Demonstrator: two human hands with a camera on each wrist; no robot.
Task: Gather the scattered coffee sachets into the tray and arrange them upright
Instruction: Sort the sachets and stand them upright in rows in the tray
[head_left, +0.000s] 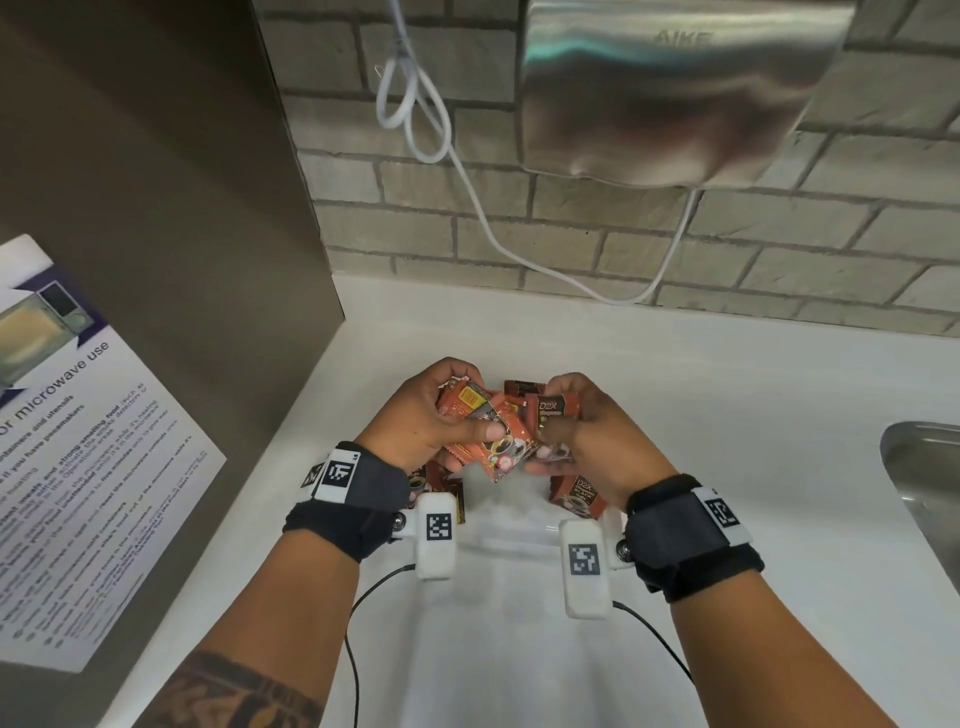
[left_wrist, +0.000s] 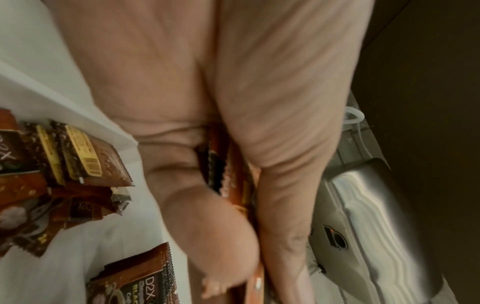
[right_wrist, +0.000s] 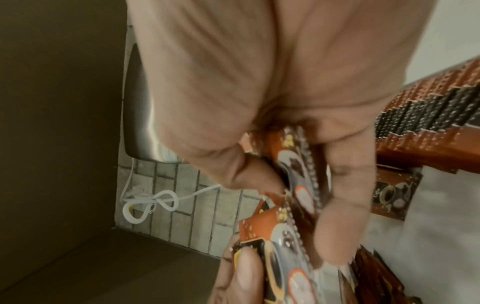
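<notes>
Both hands hold one bundle of orange and brown coffee sachets (head_left: 501, 434) just above a white tray (head_left: 514, 540) on the white counter. My left hand (head_left: 467, 410) grips the bundle's left side, with the thumb across its front. My right hand (head_left: 561, 418) pinches the right side. In the left wrist view the held sachets (left_wrist: 233, 185) sit between palm and fingers. In the right wrist view the bundle (right_wrist: 293, 185) is clamped under the thumb. More sachets (head_left: 576, 499) lie or lean in the tray below the hands, also as loose sachets (left_wrist: 78, 164) and a fanned row (right_wrist: 428, 123).
A steel hand dryer (head_left: 675, 88) hangs on the brick wall behind, with a white cable (head_left: 467, 176) looping down. A brown panel with a microwave notice (head_left: 78, 441) stands at the left. A steel sink (head_left: 924, 483) is at the right edge.
</notes>
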